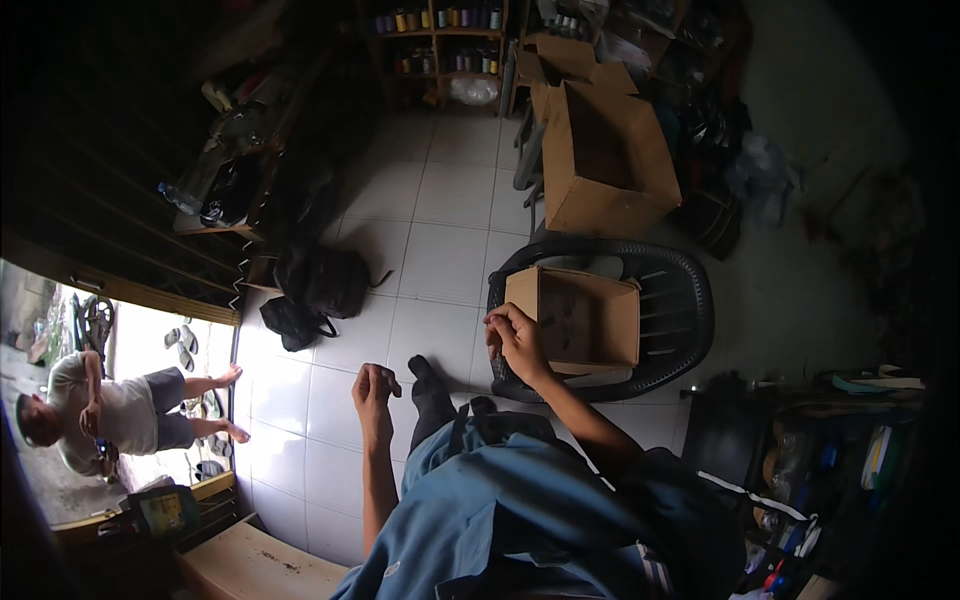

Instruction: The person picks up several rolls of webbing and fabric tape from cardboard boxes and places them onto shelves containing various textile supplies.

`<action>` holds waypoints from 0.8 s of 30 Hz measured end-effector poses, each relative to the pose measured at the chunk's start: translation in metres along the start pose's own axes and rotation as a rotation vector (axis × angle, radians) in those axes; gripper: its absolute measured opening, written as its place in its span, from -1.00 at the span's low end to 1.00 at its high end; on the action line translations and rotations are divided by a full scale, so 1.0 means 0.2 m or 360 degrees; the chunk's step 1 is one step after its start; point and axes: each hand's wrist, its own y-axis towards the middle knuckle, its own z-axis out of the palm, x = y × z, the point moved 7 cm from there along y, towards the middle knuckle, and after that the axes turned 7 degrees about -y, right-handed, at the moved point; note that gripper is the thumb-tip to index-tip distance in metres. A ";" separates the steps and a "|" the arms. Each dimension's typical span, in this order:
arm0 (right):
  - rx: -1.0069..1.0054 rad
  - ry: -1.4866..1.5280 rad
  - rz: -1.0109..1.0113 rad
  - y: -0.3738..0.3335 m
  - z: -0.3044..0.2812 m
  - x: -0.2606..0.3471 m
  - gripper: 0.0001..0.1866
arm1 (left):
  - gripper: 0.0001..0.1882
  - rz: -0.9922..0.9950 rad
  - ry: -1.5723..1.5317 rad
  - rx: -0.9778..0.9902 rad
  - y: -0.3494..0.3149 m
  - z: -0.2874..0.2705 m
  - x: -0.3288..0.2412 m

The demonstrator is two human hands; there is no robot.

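Observation:
My left hand (374, 394) hangs over the tiled floor, its fingers curled in, and nothing shows in it. Off to the right, my right hand (514, 340) is held above the near left side of an open cardboard box (590, 365). Its fingers are loosely bent, the thumb stands apart from them, and I see no object between. That box rests on the seat of a dark plastic chair (690, 345) with a slatted back. Whether the right hand touches the box is hard to tell.
Beyond the chair stands a larger open carton (610, 205). Dark bags (325, 280) lie on the floor tiles (440, 255) to the left. Shelves of thread spools (465, 62) line the far end. A person (120, 410) stands by the bright doorway. A wooden surface (265, 565) is near left.

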 end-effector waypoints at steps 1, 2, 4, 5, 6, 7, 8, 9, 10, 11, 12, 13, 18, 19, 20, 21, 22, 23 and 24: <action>-0.0038 0.0021 -0.0011 0.09 0.00 -0.01 -0.84 | -0.70 0.0000 -0.0021 0.0015 0.10 0.02 -0.01; -0.0076 0.0042 -0.0021 0.18 0.02 -0.01 -0.85 | -0.73 -0.0001 -0.0040 0.0029 0.20 0.04 -0.03; -0.0096 0.0094 -0.0059 0.37 0.03 -0.02 -0.87 | -0.79 0.0059 0.0064 0.0071 0.43 0.10 -0.09; -0.0131 0.0074 -0.0103 0.47 0.04 -0.01 -0.88 | -0.82 0.0094 0.0124 0.0090 0.54 0.12 -0.13; -0.0170 0.0053 -0.0147 0.57 0.05 0.00 -0.88 | -0.83 0.0058 0.0104 0.0143 0.66 0.12 -0.13; -0.0212 0.0032 -0.0192 0.66 0.06 0.01 -0.88 | -0.84 0.0021 0.0085 0.0199 0.78 0.12 -0.11; -0.0235 0.0096 -0.0121 0.74 0.06 0.01 -0.87 | -0.85 -0.0011 0.0063 0.0260 0.90 0.15 -0.13; -0.0267 0.0119 -0.0085 0.83 0.06 0.01 -0.87 | -0.82 -0.0026 0.0090 0.0318 1.01 0.18 -0.16; -0.0302 0.0142 -0.0049 0.91 0.05 0.03 -0.86 | -0.80 -0.0041 0.0117 0.0378 1.13 0.22 -0.19; -0.0339 0.0168 -0.0005 0.97 0.05 0.04 -0.85 | -0.78 -0.0065 0.0148 0.0436 1.24 0.26 -0.21; -0.0421 0.0129 -0.0038 1.04 0.04 0.07 -0.83 | -0.72 -0.0081 0.0209 0.0479 1.36 0.32 -0.24; -0.0454 0.0090 -0.0069 1.12 0.01 0.09 -0.82 | -0.69 -0.0133 0.0210 0.0505 1.48 0.38 -0.25; -0.0752 -0.0056 -0.0080 1.41 -0.17 0.11 -0.72 | -0.55 -0.0343 0.0331 0.0676 1.98 0.68 -0.25; -0.0803 -0.0071 -0.0082 1.46 -0.22 0.12 -0.73 | -0.54 -0.0367 0.0369 0.0702 2.06 0.76 -0.24; -0.0853 0.0073 -0.0102 1.55 -0.28 0.10 -0.78 | -0.59 -0.0230 0.0422 0.0788 2.15 0.89 -0.26; -0.0896 0.0088 -0.0119 1.64 -0.35 0.10 -0.79 | -0.62 -0.0210 0.0399 0.0844 2.24 1.00 -0.24; -0.0934 0.0102 -0.0136 1.72 -0.43 0.11 -0.80 | -0.65 -0.0190 0.0374 0.0897 2.32 1.11 -0.22; -0.0967 0.0118 -0.0157 1.80 -0.51 0.14 -0.81 | -0.68 -0.0164 0.0348 0.0948 2.40 1.21 -0.21; -0.0956 0.0040 -0.0181 1.88 -0.59 0.16 -0.83 | -0.80 -0.0152 0.0325 0.0942 2.47 1.31 -0.19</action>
